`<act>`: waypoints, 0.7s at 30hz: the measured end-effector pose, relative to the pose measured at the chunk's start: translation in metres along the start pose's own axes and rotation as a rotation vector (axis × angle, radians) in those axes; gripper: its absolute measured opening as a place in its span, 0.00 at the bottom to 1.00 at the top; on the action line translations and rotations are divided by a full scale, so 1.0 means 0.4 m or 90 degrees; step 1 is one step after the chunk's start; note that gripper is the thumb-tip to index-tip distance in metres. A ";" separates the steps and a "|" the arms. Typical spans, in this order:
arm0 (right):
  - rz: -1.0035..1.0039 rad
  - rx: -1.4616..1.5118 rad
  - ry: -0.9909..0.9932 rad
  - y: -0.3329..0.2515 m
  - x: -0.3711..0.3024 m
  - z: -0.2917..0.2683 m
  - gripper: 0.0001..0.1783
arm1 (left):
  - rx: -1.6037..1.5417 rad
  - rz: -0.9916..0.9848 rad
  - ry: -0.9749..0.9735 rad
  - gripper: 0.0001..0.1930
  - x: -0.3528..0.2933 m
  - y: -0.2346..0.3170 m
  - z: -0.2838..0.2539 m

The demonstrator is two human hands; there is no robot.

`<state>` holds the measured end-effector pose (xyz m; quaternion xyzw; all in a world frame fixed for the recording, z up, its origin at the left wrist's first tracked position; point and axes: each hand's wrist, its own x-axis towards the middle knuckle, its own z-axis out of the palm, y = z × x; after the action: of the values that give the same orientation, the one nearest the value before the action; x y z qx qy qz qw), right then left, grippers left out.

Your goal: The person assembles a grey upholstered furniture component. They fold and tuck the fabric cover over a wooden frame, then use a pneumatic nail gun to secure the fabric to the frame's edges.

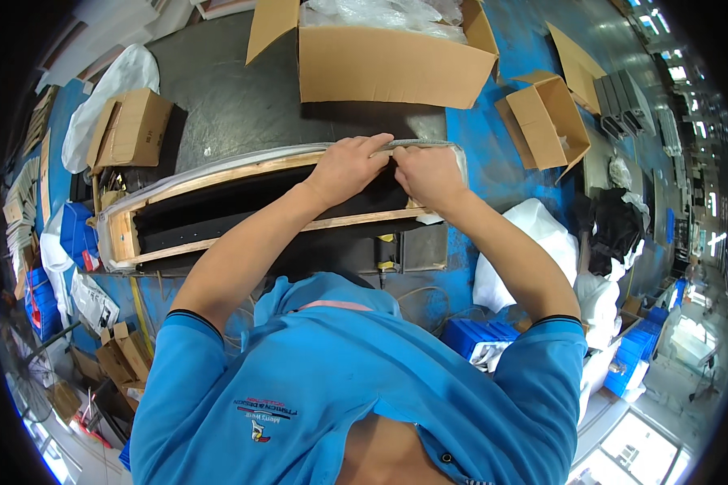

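Both hands, left hand (346, 166) and right hand (430, 174), sit side by side on the far rail of a long wooden tray (218, 174), touching each other; no gap between them. Just beyond, a large open cardboard box (392, 69) stands across the far side, leaving only a narrow strip of dark mat (234, 97) between box and tray. Far left, the mat is wider and bare up to a small closed carton (133, 129). Right of the tray, the blue table (481, 162) lies open as far as an empty open carton (546, 121). Near right, a white bag (526, 242) crowds the edge.
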<state>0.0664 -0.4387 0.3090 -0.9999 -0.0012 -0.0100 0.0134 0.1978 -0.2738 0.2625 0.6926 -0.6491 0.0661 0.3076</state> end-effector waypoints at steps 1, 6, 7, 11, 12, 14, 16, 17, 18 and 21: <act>0.021 -0.001 -0.002 -0.016 -0.002 -0.028 0.07 | 0.002 0.001 -0.001 0.15 0.004 0.002 -0.006; 0.156 -0.033 -0.020 -0.031 0.019 -0.014 0.08 | 0.016 -0.072 -0.186 0.23 0.073 0.008 -0.017; 0.158 -0.022 -0.028 -0.027 0.023 -0.026 0.08 | 0.032 -0.087 -0.239 0.24 0.086 0.007 -0.012; 0.186 0.009 -0.041 -0.033 0.011 -0.013 0.10 | -0.091 -0.099 -0.135 0.30 0.090 -0.004 -0.022; 0.186 0.028 -0.021 -0.026 0.009 -0.012 0.09 | -0.088 -0.092 -0.157 0.29 0.099 -0.009 -0.023; 0.187 0.067 0.016 -0.020 -0.003 -0.019 0.09 | -0.084 -0.080 -0.205 0.29 0.102 -0.016 -0.018; 0.211 0.071 0.021 -0.018 -0.007 -0.023 0.09 | -0.087 -0.092 -0.199 0.29 0.108 -0.022 -0.013; 0.221 0.074 0.024 -0.018 -0.008 -0.028 0.09 | -0.088 -0.099 -0.196 0.29 0.110 -0.023 -0.013; 0.241 0.122 0.061 -0.021 -0.015 -0.038 0.09 | -0.086 -0.109 -0.208 0.28 0.112 -0.021 -0.010; 0.288 0.200 0.096 -0.053 -0.058 -0.069 0.10 | -0.074 -0.123 -0.224 0.24 0.117 -0.023 -0.020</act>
<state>0.0424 -0.4184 0.3365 -0.9569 0.2214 -0.0806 0.1698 0.2159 -0.3104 0.2887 0.7334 -0.6263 -0.1235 0.2337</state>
